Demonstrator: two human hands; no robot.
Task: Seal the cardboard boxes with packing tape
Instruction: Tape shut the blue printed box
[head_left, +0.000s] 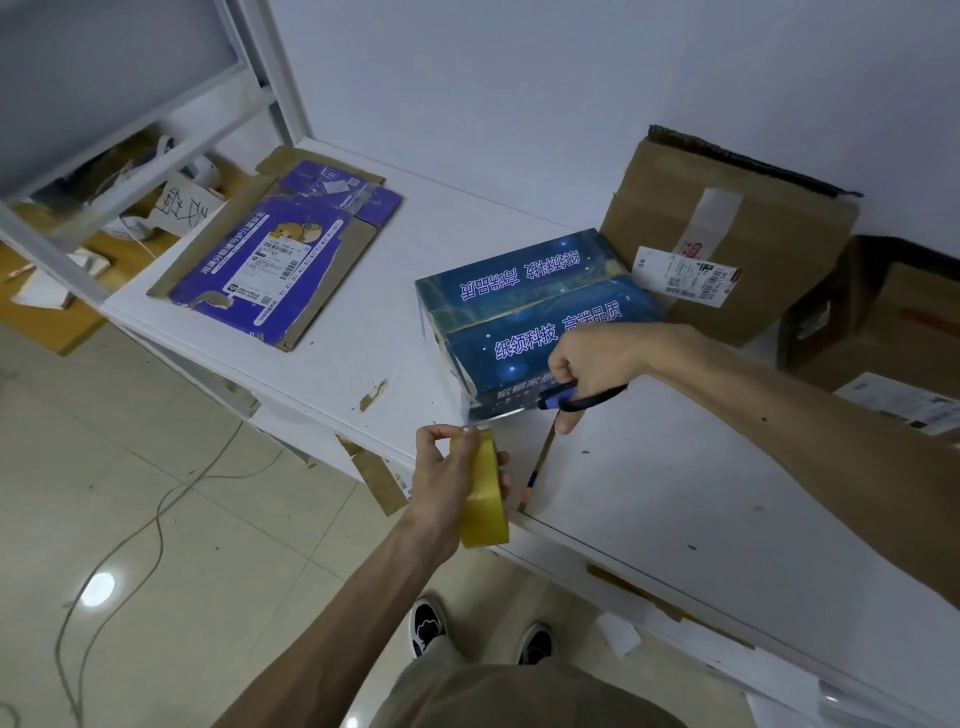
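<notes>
Blue printed box (524, 312) sits on white table (363, 374) just right of frame centre, flaps down, near corner pointing to 6 o'clock. Left hand (449, 478) at 6 o'clock of the box, off the table edge, fingers and thumb curled round a yellow tape roll (485, 512) held on edge. A short clear stretch of tape goes from the roll's top up to the box's near corner. Right hand (592, 364) at 4 o'clock of the box, lying against its near side, fingers clenched through the dark blue handles of scissors (550, 402). The blades point to 9 o'clock along the box's bottom edge, tip at the tape stretch; cannot tell if the tape is cut. Brown taped box (727, 234) with a shipping label at 1 o'clock of the blue box, touching or just behind it. Second brown box (883, 322) at 3 o'clock, at frame edge. Flattened purple carton (280, 260) at 9 o'clock, well apart. Cardboard scraps on the table front. Two shoes (431, 623) on tiled floor (182, 519) at frame bottom, thin cable (156, 525) on the floor at 8 o'clock
</notes>
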